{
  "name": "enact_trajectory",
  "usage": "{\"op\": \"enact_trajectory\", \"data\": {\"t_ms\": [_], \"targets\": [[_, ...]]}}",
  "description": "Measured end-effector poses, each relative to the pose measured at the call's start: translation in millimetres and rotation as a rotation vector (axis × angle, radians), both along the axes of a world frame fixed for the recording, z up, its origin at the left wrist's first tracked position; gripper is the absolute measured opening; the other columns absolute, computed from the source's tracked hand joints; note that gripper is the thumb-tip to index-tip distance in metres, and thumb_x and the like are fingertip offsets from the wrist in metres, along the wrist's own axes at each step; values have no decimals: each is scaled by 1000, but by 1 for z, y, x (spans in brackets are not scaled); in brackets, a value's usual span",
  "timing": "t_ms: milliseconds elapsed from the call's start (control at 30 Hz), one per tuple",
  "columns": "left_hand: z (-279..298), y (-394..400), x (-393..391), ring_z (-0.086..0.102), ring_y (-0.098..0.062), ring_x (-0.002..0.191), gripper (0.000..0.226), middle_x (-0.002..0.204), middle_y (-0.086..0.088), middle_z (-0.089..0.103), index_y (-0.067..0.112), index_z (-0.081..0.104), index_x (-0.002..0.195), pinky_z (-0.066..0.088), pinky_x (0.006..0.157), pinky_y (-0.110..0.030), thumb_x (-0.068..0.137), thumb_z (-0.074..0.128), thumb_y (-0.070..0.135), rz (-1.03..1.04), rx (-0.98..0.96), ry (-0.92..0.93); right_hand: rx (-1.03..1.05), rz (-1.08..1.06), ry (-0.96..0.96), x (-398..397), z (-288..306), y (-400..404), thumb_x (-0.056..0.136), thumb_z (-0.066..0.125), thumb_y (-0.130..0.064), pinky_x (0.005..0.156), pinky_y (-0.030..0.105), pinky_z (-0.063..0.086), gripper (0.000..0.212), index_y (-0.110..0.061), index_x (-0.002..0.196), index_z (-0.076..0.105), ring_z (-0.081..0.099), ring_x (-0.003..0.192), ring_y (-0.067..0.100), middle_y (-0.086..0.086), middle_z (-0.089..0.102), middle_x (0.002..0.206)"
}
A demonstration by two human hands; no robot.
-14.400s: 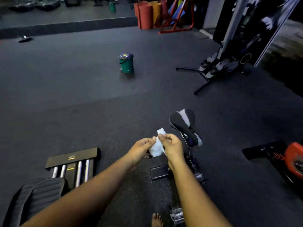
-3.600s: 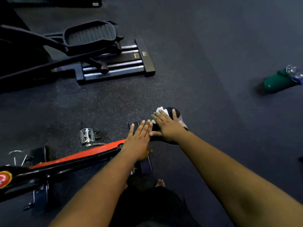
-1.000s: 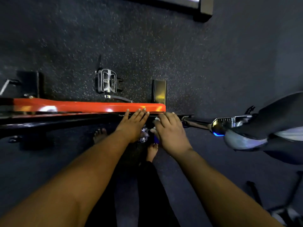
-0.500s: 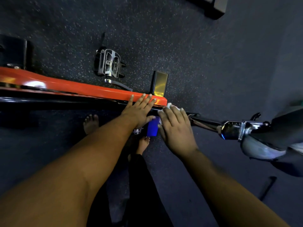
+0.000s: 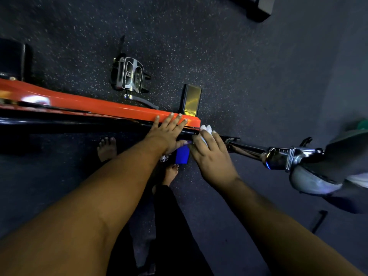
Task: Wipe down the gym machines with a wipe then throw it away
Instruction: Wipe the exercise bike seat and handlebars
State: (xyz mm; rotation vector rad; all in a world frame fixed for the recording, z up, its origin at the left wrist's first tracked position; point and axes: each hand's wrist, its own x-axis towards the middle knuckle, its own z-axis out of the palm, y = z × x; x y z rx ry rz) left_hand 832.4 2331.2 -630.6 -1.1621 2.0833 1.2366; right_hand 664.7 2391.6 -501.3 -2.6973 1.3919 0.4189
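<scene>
I look straight down on an exercise bike with an orange and black frame (image 5: 89, 108). My left hand (image 5: 168, 132) lies flat with straight fingers on the right end of the orange bar. A white wipe (image 5: 206, 130) shows past the fingertips of my right hand (image 5: 211, 154), which presses it on the frame where the chrome seat post (image 5: 251, 150) begins. The post runs right to the black and grey saddle (image 5: 334, 162). A small blue part (image 5: 182, 155) sits between my hands.
A metal pedal (image 5: 130, 74) and a black foot plate (image 5: 192, 100) lie beyond the frame on the speckled rubber floor. My bare feet (image 5: 106, 148) stand under the bike. A green object (image 5: 363, 124) peeks in at the right edge. Another machine's base (image 5: 256, 6) is at the top.
My right hand has slid with the wipe from under the frame up to the joint at the orange bar's end. My left hand stays flat on the bar. The view has shifted slightly.
</scene>
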Motion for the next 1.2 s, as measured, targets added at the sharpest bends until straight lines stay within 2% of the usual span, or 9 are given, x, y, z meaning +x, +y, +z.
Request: {"op": "enact_trajectory", "data": {"t_ms": [167,367,467,533,667,767,867,1067,1200], "targets": [[12,4,1,-25,-19,153,88,163,2,-33,26,-26,157,-14,122,-57,100,24,71,16,16,-27,20,127,-29,-19,20,14,104,31,-10,116,55,34,44,-9,137,60,35,148,30,8,50,152],[69,32,15,2,-23,158,84,171,-4,-8,20,2,164,11,125,-55,101,38,63,175,89,4,199,-185,-203,-16,38,42,89,53,-1,118,47,35,52,-13,139,59,43,143,26,6,54,149],[122,49,13,61,-27,121,55,132,-11,63,15,62,129,49,96,-33,103,41,59,626,268,70,287,-469,-374,1,54,44,85,67,0,111,47,44,58,-15,141,58,46,141,26,6,52,150],[168,61,7,68,-19,88,52,97,-5,72,17,70,103,51,72,-23,105,36,57,1027,534,233,326,-573,-469,14,74,44,87,67,-2,115,38,40,61,-19,145,54,43,143,24,5,48,153],[236,91,2,73,-20,87,54,93,-3,79,23,74,112,56,83,-37,103,38,62,1532,773,523,326,-468,-617,35,116,47,91,60,-3,118,40,35,59,-13,148,49,42,143,29,11,47,153],[275,109,10,72,-24,100,44,110,-10,76,19,72,119,54,89,-37,105,45,51,1661,745,707,362,-373,-682,43,151,53,95,60,-7,121,32,28,54,-9,147,49,40,145,27,11,46,153],[322,128,30,67,-16,81,23,100,-9,73,14,72,105,51,76,-29,103,55,29,1709,578,840,474,-266,-820,47,190,54,100,58,-26,120,15,17,51,-14,149,48,31,147,9,0,40,156],[376,142,74,71,-13,78,15,93,-7,74,12,68,104,58,74,-29,105,54,13,1625,313,799,493,-371,-1039,81,229,41,99,54,-41,108,27,45,38,-24,131,64,58,127,8,-8,61,137],[394,142,125,66,-9,78,14,90,-5,73,14,69,101,53,72,-28,103,56,9,1567,18,721,757,-531,-1110,138,245,22,95,64,-39,104,32,49,57,-21,147,48,58,126,9,-3,59,141]]}}
